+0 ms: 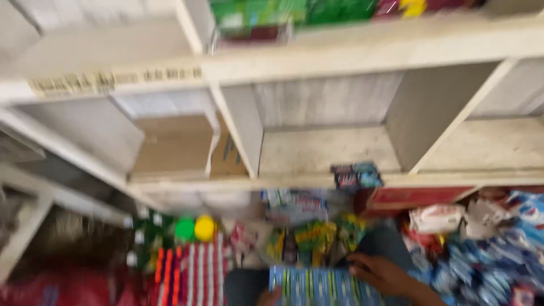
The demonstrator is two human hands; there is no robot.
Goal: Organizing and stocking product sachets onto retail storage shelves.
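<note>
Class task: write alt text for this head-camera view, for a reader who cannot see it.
A blurred look down at a right hand resting on a blue striped pack, the left hand barely showing at its lower edge. Above stand whitish shelves, one compartment holding a cardboard box.

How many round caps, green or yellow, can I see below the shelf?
2: green cap and yellow cap, side by side, left of the hands. Blur may hide others.

pretty blurry here. my right hand (pixel 384 273) lies flat on the top edge of a blue striped card of small packets (pixel 320 287), and my left hand (pixel 270 297) just peeks in at its lower left corner. white wooden shelves (pixel 317 150) above, a cardboard box (pixel 175 148) in one cubby, green and yellow balls (pixel 195 228) to the left.
</note>
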